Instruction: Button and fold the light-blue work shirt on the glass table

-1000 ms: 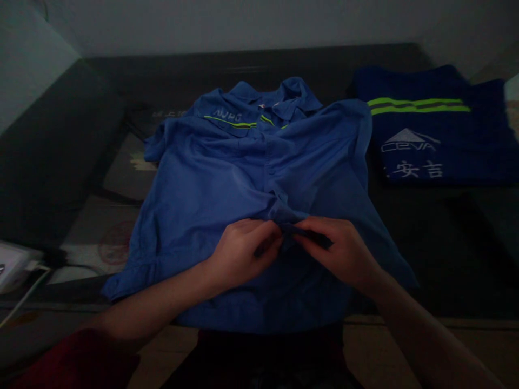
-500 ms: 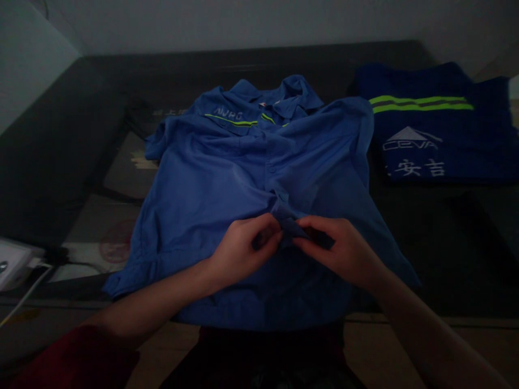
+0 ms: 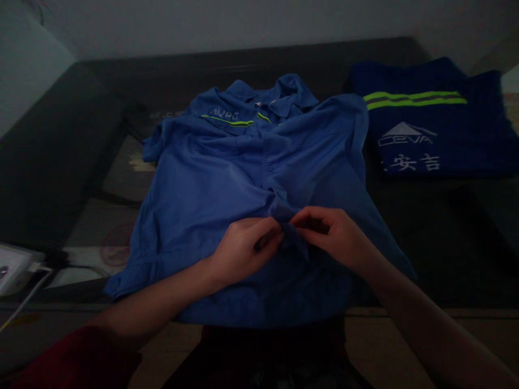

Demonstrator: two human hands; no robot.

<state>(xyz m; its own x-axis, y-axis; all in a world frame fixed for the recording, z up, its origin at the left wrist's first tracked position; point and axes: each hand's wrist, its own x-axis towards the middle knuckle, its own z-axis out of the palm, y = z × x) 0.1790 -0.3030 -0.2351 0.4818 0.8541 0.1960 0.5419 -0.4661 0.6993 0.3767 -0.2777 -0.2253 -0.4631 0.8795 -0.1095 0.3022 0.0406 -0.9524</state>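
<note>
While our blue shirt lies spread on the dark table, our left hand pinches it low down, near the middle. Our right hand is just beside that, with its fingertips at the same bit of shirt, but we cannot tell if they are closed on it. To the right sits a folded dark blue top with bright stripes.
</note>
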